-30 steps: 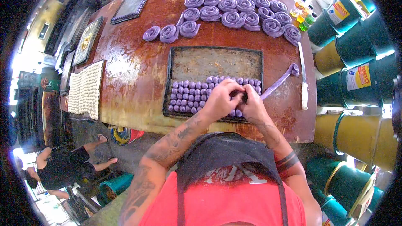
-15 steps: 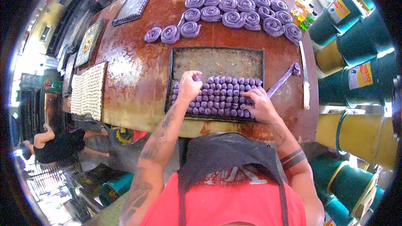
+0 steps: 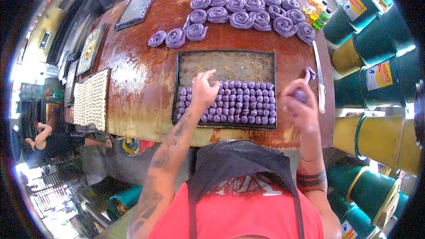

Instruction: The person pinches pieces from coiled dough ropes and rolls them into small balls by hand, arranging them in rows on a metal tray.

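A dark metal tray lies on the table in front of me, its near part filled with tight rows of purple dough balls. Over the tray's left side hovers my left hand, fingers apart, thumb near the end of the farthest row. To the right of the tray, my right hand is closed around a purple dough rope. One lump of it bulges between thumb and fingers, and the tail reaches up onto the table.
Coiled purple dough ropes cover the table's far side. A long knife lies along the right edge. On the left are white dough pieces and another tray. Green drums line the right; another person is at left.
My right hand has left the balls in the tray and moved right, taking hold of the dough rope. My left hand's fingers have spread. The view has shifted slightly.
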Demonstrator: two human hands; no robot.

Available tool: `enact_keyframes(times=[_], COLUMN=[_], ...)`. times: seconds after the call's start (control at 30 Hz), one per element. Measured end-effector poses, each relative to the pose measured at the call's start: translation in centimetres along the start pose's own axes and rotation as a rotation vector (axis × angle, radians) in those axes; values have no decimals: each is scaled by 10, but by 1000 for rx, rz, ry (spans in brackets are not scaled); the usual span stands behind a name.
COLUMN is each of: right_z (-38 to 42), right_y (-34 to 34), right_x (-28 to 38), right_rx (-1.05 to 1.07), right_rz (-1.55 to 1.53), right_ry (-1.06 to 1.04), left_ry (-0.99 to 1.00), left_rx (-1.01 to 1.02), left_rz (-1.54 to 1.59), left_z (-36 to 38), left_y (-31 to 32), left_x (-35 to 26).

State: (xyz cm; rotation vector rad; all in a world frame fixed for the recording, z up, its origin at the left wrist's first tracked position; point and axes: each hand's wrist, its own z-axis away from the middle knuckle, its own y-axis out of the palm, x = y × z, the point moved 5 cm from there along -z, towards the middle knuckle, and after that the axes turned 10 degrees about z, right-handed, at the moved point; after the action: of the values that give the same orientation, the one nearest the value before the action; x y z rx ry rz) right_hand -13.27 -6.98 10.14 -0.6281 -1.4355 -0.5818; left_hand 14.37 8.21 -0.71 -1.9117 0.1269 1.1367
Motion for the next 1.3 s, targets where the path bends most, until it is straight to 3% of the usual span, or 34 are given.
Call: enact_keyframes(times=[0.07, 0.13, 0.2, 0.23, 0.27, 0.33, 0.43, 0.5, 0.57, 0.6, 0.67, 0.7, 0.73, 0.77, 0.8, 0.87, 0.9, 0.97, 1.03, 1.1, 1.13, 1.2, 1.27, 1.3], right_z=[-7, -9, -11, -10, -10, -8, -7, -10, -10, -10, -11, -14, -15, -15, -17, -11, -9, -11, -13, -27, -29, -21, -12, -8], right_y=[32, 55, 70, 76, 80, 86, 86, 84, 91, 95, 94, 91, 86, 84, 82, 80, 78, 69, 60, 40, 30, 5, 4, 8], right_x=[-28, -66, -79, -90, -91, -87, -65, -77, -88, -84, -82, -85, -88, -88, -92, -98, -94, -103, -108, -123, -128, -100, -48, -38], right_rx=[-45, 15, -2, 8, 23, 50, -18, 6, 25, 33, 134, 161, 187, 208, 226, 256, 318, 345, 342, 215, 144, 45, 208, 167], right_rz=[452, 744, 680, 554, 547, 533, 544, 445, 620, 706, 656, 594, 533, 615, 695, 847, 1039, 1130, 1176, 574, 269, -410, -577, -365], right_ry=[-126, 134, 64, 126, 51, -96, -30, -33, -160, -224, -119, -57, 4, -104, -218, -430, -416, -376, -451, -49, 144, 205, -31, 2], left_ry=[154, -81, -113, 94, 214, 332, -123, -320, -415, -452, -522, -495, -211, -153, -366, -218, -151, -16, -2, 78, 102, 149, 155, 174], left_rx=[36, 240, 343, 374, 495, 405, 311, 313, 379, 435, 546, 476, 264, 73, 63, -64, -75, -111, 28, 120, 73, -26, -85, -65], left_rz=[176, 537, 716, 598, 507, 392, 442, 764, 926, 898, 841, 694, 354, 210, 247, 193, 122, -12, -151, -245, -266, -306, -166, -51], left_z=[5, 14, 28, 34, 36, 44, 47, 53, 57, 59, 58, 54, 44, 35, 27, 17, 12, 3, 3, 1, 2, 9, 10, 11], left_y=[16, 27, 29, 19, 17, 17, 24, 38, 38, 38, 30, 20, 8, -10, -20, -31, -30, -25, -13, -5, -6, -10, -13, -10], left_x=[-28, -67, -104, -125, -135, -128, -83, -64, -70, -66, -51, -36, -12, -2, 19, 28, 29, 29, 27, 28, 31, 26, 3, -5])
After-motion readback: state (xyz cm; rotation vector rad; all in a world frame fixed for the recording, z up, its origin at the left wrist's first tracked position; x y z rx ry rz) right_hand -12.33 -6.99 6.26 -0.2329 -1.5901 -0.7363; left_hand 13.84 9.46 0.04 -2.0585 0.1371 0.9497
